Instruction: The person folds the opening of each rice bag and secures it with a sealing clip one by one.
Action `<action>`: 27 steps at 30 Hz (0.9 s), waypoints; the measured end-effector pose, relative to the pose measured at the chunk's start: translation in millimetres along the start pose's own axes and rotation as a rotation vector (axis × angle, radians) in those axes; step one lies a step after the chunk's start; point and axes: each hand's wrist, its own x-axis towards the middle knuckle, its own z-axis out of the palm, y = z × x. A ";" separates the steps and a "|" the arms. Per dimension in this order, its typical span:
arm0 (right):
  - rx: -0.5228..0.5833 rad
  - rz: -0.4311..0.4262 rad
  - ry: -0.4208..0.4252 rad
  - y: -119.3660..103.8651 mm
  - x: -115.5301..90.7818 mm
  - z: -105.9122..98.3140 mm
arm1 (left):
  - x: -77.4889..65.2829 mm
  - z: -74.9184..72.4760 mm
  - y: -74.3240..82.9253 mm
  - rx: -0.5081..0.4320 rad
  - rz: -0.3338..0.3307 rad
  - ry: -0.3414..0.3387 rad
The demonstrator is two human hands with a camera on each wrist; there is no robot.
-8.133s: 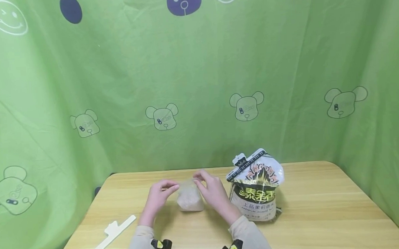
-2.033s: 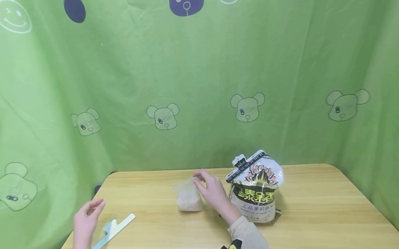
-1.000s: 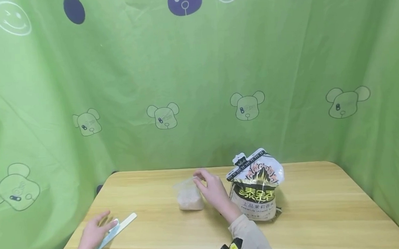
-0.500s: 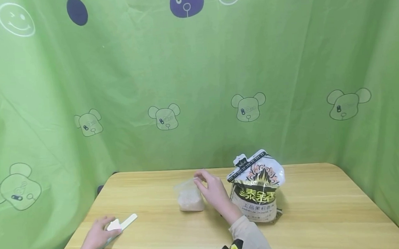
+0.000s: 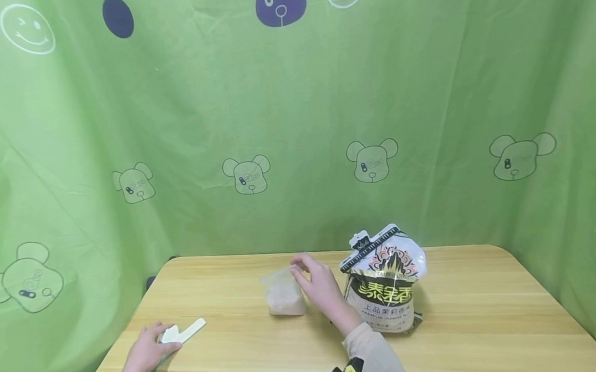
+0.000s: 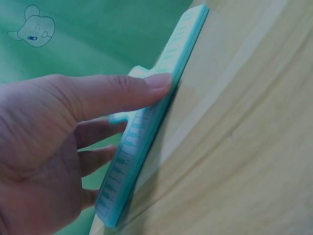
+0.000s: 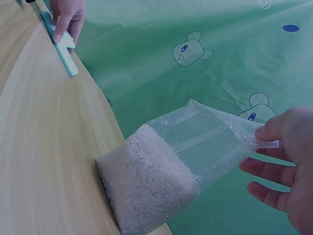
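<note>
My left hand (image 5: 144,351) grips a long bag clip (image 6: 122,171), pale teal with a piano-key pattern, at the table's left side. In the left wrist view the thumb lies across the clip's bar, with the other fingers behind it. My right hand (image 7: 296,166) pinches the gathered top corner of a clear plastic bag of rice (image 7: 146,181) between thumb and forefinger. The bag sits on the table, its lower part full of white rice and its upper part pulled up slack. Seen from the head, the right hand (image 5: 322,290) partly covers the bag's top right.
A larger printed rice bag (image 5: 383,299) stands just right of my right forearm. Its folded top is held by a black-and-white bag clip (image 5: 370,248). The wooden table (image 5: 483,311) meets a green patterned curtain (image 5: 299,208) at its back edge.
My left hand left the small bag, reached down left to the clip and took hold of it; the clip has shifted slightly since. My right hand stayed at the bag's top.
</note>
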 end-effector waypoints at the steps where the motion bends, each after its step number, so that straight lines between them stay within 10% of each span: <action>1: 0.000 0.000 0.000 0.1 0.0 0.1 | 0.1 0.0 0.6 0.004 0.004 0.009; 27: 0.004 -0.005 0.000 0.9 -0.3 0.4 | 0.8 1.0 19.7 -0.130 -0.081 0.068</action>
